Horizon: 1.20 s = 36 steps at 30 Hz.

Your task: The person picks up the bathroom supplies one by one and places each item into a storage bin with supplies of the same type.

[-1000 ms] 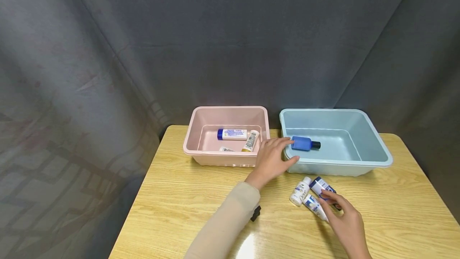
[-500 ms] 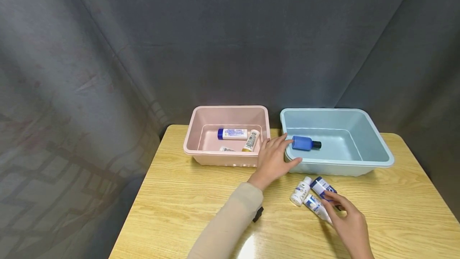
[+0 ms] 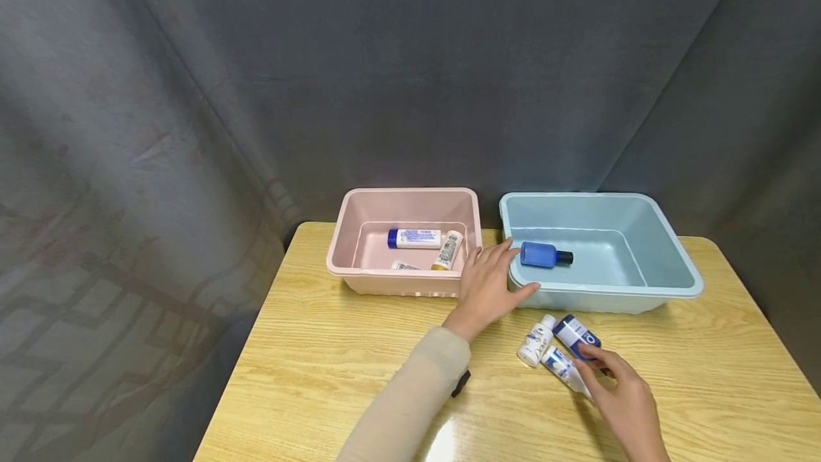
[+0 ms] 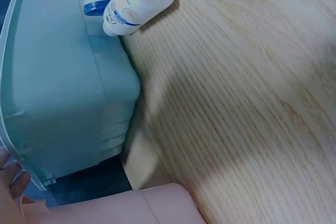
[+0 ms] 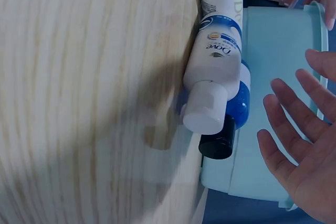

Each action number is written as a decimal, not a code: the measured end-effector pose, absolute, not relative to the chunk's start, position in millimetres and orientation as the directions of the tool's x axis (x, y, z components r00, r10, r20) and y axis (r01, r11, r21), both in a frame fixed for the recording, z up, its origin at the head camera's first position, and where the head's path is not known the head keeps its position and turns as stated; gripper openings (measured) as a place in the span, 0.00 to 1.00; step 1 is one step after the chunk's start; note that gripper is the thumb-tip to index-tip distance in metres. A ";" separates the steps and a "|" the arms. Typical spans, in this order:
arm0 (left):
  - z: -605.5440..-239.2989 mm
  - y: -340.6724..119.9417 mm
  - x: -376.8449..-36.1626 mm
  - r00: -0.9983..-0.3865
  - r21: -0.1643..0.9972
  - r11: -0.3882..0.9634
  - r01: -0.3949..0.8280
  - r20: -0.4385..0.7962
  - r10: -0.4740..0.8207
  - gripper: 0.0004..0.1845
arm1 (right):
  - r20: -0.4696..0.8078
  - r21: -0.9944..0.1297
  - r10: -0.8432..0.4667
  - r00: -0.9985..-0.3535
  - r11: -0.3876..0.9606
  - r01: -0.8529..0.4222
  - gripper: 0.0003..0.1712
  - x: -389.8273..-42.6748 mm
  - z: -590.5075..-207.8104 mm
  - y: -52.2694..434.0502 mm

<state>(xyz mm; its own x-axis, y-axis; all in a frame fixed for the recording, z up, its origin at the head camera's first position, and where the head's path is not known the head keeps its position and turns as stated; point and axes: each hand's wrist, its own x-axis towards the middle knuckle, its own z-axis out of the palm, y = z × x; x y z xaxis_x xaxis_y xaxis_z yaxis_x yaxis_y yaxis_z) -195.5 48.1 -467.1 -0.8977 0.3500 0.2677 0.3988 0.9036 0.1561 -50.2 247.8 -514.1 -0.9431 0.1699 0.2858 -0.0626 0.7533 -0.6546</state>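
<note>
the near white bottle [image 3: 563,368] lies on the table [image 3: 308,376] beside a navy bottle [image 3: 575,334], its long axis slanting, white cap [image 5: 205,114] toward the near right, by the right hand [image 3: 621,394], loosely spread and holding nothing. the left hand [image 3: 486,289] is spread wide at a corner of the blue bin [image 3: 641,255], where a blue bottle [image 3: 538,254] lies; the pink bin [image 3: 385,205] has three tubes [image 3: 420,239]

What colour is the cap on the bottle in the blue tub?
The cap is black; the head view shows it best.
</note>
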 end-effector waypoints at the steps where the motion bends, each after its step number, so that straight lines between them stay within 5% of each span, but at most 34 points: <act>1: -467.3 48.0 -195.5 -0.898 0.152 0.905 0.398 0.268 0.350 0.40 | 0.275 -0.649 0.164 -0.947 0.759 -0.057 0.16 -50.1 -514.5 248.1; 19: -469.1 49.5 -196.9 -0.893 0.119 0.910 0.396 0.280 0.352 0.42 | -0.125 -0.624 0.091 -0.988 0.767 0.150 0.33 -54.0 -518.9 253.8; 36: -471.9 48.8 -195.0 -0.892 0.084 0.913 0.399 0.265 0.365 0.40 | -0.101 -0.609 0.062 -0.993 0.785 0.111 0.32 -56.8 -529.5 252.5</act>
<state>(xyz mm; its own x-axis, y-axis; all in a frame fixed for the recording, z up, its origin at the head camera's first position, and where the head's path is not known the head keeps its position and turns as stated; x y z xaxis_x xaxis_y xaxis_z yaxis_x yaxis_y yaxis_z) -195.0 48.8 -471.9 -0.8923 0.3654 0.2650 0.3989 0.9131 0.0842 -56.8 252.5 -529.4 -0.9929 0.0623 -0.1010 0.1113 0.7850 -0.6095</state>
